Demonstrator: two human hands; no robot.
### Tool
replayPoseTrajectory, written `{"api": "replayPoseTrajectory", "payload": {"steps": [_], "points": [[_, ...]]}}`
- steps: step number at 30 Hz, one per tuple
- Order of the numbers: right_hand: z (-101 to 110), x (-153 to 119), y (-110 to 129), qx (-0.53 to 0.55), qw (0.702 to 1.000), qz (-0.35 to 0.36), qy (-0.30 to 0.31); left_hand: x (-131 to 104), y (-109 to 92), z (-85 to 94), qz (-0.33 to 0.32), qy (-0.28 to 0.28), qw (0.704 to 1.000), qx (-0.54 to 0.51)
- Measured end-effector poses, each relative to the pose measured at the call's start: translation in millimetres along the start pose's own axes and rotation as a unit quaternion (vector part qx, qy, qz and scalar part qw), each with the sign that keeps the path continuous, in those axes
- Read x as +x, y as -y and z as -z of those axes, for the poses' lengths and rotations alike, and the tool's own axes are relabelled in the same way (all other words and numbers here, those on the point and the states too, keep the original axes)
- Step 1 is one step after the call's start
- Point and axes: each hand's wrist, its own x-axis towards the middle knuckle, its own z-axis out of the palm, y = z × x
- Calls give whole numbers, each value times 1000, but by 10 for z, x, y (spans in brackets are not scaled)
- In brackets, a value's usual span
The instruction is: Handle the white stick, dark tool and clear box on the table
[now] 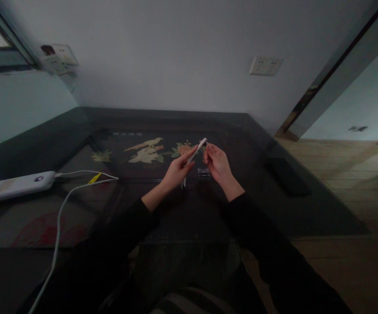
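Left hand (175,171) grips white stick (202,142); right hand (219,165) curls beside it, hold unclear; table lettering (127,134) illegible.

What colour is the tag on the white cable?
The tag is yellow; it shows best in the head view, the only one.

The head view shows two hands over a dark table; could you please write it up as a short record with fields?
Left hand: holds a slim white item, slanted
Right hand: fingers bent beside the item's upper end; grip unclear
Near the hands: small clear box on the table
Left side: white power bank, cable with yellow tag
Right side: flat black object
Wall: sockets beyond the table
Light: dim
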Motion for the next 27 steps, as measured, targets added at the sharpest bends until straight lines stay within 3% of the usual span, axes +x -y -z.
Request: {"api": "replayPoseTrajectory", "payload": {"steps": [5, 13, 18, 27], "points": [[29, 12, 1, -23, 1000, -4, -5, -17, -27, -21, 24, 39, 998, -32], [22, 8, 53, -30, 999, -5, -15, -9, -34, -24, 114, 98, 970, -193], [35, 17, 50, -30, 1000, -4, -9, 23, -53, 7, 141, 34, 964, -223], [22, 11, 48, -16, 1000, -16, 4, 117, -22, 134, 199, -99, 967, -126]]}}
